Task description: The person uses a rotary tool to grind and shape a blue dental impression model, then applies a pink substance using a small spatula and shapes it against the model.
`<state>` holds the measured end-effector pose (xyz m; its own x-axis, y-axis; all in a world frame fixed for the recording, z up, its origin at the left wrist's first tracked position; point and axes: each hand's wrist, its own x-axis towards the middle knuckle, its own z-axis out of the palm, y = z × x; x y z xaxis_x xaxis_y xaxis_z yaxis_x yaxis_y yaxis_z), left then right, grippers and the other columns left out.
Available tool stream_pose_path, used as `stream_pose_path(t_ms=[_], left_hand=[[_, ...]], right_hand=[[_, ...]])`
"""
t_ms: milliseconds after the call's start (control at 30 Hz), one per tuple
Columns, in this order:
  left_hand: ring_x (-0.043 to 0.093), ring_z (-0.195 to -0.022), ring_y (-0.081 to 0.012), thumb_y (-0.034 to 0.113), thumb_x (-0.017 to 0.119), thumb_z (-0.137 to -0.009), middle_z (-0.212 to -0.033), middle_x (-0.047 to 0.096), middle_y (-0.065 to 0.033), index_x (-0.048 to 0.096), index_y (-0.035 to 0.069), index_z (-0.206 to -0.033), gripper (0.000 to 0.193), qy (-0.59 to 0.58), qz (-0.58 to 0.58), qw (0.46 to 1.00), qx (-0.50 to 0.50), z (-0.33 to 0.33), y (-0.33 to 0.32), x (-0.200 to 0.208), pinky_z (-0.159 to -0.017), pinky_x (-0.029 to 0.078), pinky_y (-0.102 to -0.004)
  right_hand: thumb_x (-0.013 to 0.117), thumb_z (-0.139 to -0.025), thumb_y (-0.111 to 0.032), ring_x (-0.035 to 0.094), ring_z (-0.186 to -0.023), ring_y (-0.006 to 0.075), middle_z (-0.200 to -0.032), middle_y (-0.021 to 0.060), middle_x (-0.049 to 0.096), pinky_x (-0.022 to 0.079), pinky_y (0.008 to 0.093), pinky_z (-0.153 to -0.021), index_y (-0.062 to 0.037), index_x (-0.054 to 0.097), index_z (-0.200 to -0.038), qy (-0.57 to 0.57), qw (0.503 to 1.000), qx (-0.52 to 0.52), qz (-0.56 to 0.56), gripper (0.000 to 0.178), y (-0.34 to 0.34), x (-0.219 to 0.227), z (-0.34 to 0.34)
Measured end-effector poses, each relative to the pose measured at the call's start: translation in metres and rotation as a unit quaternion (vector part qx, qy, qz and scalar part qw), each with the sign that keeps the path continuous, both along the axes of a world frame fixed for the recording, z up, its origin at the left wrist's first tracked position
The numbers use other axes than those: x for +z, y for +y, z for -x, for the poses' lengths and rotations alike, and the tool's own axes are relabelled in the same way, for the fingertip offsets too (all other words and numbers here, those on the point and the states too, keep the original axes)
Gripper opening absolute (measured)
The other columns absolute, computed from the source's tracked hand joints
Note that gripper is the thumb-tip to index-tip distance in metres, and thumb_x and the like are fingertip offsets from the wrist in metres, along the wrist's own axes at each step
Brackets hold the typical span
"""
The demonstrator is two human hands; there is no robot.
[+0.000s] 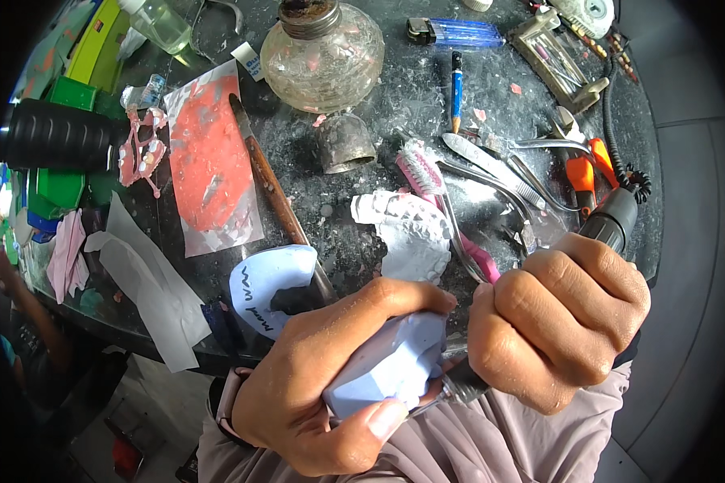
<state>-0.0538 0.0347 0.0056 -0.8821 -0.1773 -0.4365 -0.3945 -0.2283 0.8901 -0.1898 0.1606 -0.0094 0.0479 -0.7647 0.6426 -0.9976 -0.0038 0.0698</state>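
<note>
Left hand point(302, 358): gripped pale-blue faceted plaster block point(393, 361). Right hand point(552, 322): clenched black cylindrical handpiece point(612, 219) beside block; apparently trimming, steadiness needed next.

- Best gap is up top: dark speckled tabletop point(415, 97) between the round clear-glass jar with a metal collar point(322, 72) and the blue wooden pencil point(457, 97). Fingers could slip through.
- Skinny lane between the brown-handled knife point(274, 183) and white horseshoe-shaped cast point(415, 253), but a dull metal cap point(346, 145) sits at its far end.
- Left's low: you could pass over the flat pink-smeared sheet point(209, 169) (mind the knife along its edge).
- Right's a mess: pink-and-white bristled brush point(420, 169), silver flat-bladed spatula point(491, 167), orange-handled pliers point(580, 179) and coiled black cable point(640, 183) crowd the way beyond the right hand point(560, 322).
- Pale-blue horseshoe-shaped piece point(254, 282) blocks tabletop just beside the left hand point(290, 386).
</note>
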Motion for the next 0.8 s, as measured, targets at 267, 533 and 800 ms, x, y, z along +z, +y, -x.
stream_pose_path(t_ms=[267,533,800], left_hand=[[0.057,-0.083,-0.0184,0.044,0.05,-0.055,-0.091,0.06,-0.0166,0.05,-0.008,-0.107,0.073,0.064,0.046,0.996,-0.034,-0.003,-0.004,-0.008,-0.077,0.043,-0.0287],[0.058,-0.086,-0.0196,0.046,0.05,-0.056,-0.093,0.061,-0.0168,0.052,-0.008,-0.106,0.073,0.061,0.063,0.996,-0.018,-0.002,-0.003,-0.007,-0.079,0.043,-0.0291],[0.058,-0.084,-0.019,0.046,0.051,-0.057,-0.092,0.061,-0.0173,0.051,-0.008,-0.106,0.073,0.023,0.027,0.999,0.016,-0.002,0.002,-0.005,-0.078,0.044,-0.029]], right_hand=[[0.056,-0.048,-0.026,0.046,-0.043,0.0112,-0.05,0.0,0.043,0.039,0.0239,-0.045,-0.0081,0.051,-0.061,-0.01,1.0,0.008,-0.013,0.022,0.0,0.0,0.001],[0.055,-0.046,-0.025,0.045,-0.042,0.0109,-0.05,-0.0003,0.042,0.038,0.0233,-0.044,-0.0077,0.05,-0.059,-0.021,1.0,0.005,0.001,0.023,-0.001,0.0,0.001],[0.055,-0.045,-0.027,0.044,-0.042,0.011,-0.05,-0.0002,0.041,0.036,0.0229,-0.043,-0.0073,0.05,-0.059,-0.012,1.0,0.022,0.005,0.025,-0.001,-0.001,0.003]])
